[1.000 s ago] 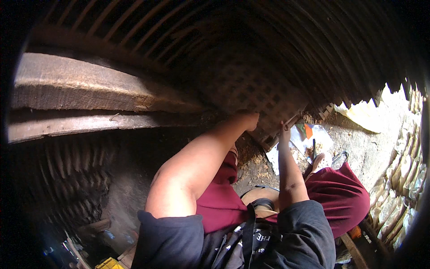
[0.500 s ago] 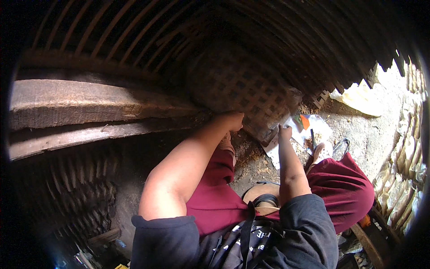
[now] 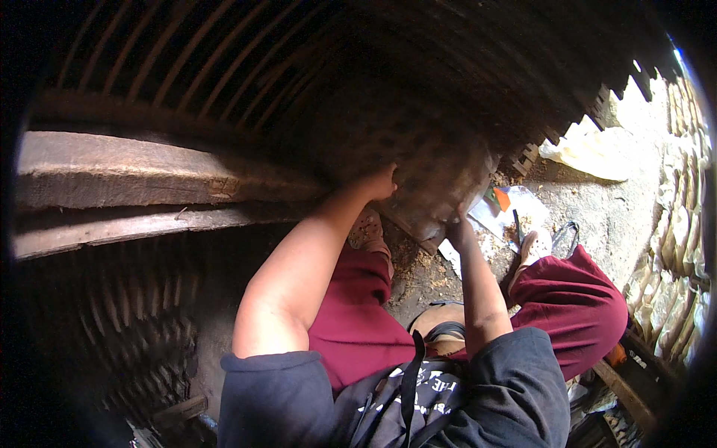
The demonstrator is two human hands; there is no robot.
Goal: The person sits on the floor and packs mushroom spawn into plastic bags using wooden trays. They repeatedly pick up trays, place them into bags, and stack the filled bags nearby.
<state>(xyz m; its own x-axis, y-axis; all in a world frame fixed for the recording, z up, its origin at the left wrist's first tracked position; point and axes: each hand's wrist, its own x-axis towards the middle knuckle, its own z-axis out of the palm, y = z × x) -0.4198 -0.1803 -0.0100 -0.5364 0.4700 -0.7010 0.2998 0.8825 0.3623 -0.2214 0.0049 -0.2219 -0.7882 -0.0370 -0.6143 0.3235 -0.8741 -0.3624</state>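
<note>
Overhead — woven basket (image 3: 426, 160), interior unseen — between left hand (image 3: 381, 183), right hand (image 3: 457, 228)

Head camera looks steeply down, close over the lap.

The basket (image 3: 433, 172) is woven, probably of split cane or bamboo, matt and coarse, though shadow hides its weave. The beam (image 3: 149, 175) beside it is rough, weathered wood with a cracked grain. The trousers (image 3: 575, 299) are matt maroon cloth. The ground (image 3: 612, 216) is dusty, gritty earth.
</note>
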